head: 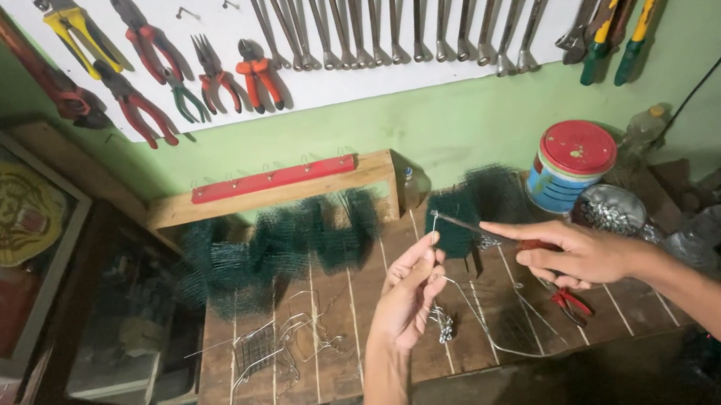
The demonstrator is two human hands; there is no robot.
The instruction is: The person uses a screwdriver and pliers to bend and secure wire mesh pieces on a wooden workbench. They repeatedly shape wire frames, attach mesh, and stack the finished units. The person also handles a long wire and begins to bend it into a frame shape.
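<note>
The left hand is pinching a thin wire between closed fingertips, above the wooden workbench. The right hand is closed around red-handled pliers, whose tip is gripping that wire's end. The springy wire could be slipping free and flicking toward the fingers, or tangling in the green mesh behind.

Left hand pinched; right hand gripping, forefinger extended

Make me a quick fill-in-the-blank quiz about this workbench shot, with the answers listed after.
1. The round tin has a ___ lid.
2. The left hand pinches a thin ___.
3. The right hand grips red-handled ___.
4. The wall behind the wooden bench is painted ___.

Answers: red; wire; pliers; green
</note>
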